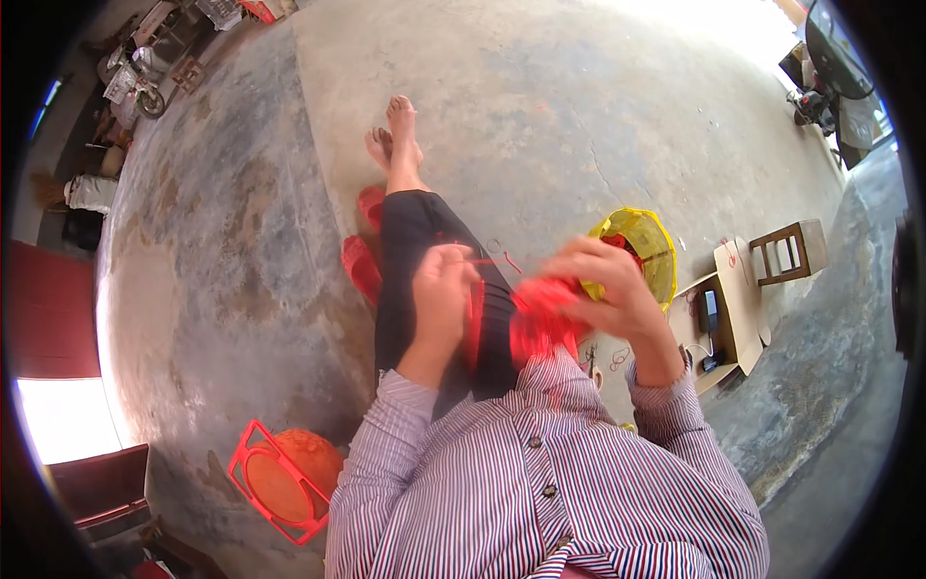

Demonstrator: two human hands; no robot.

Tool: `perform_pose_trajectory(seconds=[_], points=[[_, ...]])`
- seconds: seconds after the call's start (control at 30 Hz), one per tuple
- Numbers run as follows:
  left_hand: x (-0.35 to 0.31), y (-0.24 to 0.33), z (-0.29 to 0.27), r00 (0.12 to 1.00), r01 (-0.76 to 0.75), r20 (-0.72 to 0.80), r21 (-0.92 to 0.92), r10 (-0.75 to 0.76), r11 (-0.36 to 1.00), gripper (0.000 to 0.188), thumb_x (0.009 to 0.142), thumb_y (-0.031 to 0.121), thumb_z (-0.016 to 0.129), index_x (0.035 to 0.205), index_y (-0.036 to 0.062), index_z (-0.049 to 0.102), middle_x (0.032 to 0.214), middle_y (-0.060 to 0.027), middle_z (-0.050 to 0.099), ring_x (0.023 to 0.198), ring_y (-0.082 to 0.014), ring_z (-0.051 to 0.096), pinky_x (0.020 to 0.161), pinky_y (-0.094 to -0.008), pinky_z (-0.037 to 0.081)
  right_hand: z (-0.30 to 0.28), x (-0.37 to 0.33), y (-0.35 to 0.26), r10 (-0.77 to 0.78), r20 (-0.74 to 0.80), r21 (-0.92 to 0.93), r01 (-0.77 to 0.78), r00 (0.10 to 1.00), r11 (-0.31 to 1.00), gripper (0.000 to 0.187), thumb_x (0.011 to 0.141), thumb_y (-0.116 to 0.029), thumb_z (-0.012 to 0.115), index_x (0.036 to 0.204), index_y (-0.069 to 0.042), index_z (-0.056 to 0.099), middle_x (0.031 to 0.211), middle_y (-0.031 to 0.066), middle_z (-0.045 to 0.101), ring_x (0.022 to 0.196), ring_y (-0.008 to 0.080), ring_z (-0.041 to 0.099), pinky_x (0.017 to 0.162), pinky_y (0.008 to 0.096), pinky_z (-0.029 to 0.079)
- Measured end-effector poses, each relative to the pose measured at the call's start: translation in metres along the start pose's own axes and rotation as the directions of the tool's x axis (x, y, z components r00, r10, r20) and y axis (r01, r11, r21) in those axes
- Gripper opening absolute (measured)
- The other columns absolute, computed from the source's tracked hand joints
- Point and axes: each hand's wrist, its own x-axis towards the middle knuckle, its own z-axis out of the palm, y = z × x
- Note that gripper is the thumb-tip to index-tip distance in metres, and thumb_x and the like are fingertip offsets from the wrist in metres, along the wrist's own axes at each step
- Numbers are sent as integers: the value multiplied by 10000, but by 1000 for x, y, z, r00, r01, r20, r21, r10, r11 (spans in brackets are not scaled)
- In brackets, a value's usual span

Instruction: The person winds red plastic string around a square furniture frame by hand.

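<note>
My left hand (442, 294) is closed in a pinch above my lap. A thin red strand (488, 260) runs from its fingers toward my right hand, and another red length hangs below it. My right hand (614, 288) is curled over a bright red bundle (542, 314), which looks like loose cord or strips. Motion blurs both the bundle and the right fingers, so its exact kind is unclear. Just beyond the right hand stands a yellow basket (669, 259) with dark red stuff inside, partly hidden by that hand.
A cardboard box (735, 307) with dark devices in it lies at the right, beside a wooden stool (812, 245). Red slippers (360, 267) lie left of my outstretched legs. At the lower left is a red plastic frame (253, 482) around a round orange seat (307, 458).
</note>
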Motion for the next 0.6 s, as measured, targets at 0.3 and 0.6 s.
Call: perform_pose_trajectory(seconds=[0.3, 0.6], points=[[33, -17, -35, 984, -38, -121, 571, 130, 820, 227, 897, 191, 616, 701, 84, 580, 580, 53, 487, 476, -32, 422, 386, -220, 261, 112, 23, 90, 208, -12, -99, -208, 978, 973, 360, 756, -131, 740, 1103, -71, 667, 1001, 117, 650, 966, 313, 641, 833, 404, 507], [5, 41, 7, 945, 324, 67, -86, -319, 942, 182, 912, 189, 607, 756, 116, 550, 591, 38, 448, 392, -56, 287, 368, -222, 211, 64, 18, 61, 201, -285, 352, -93, 937, 931, 236, 853, -122, 716, 1053, -34, 625, 939, 88, 658, 892, 258, 650, 788, 333, 512]])
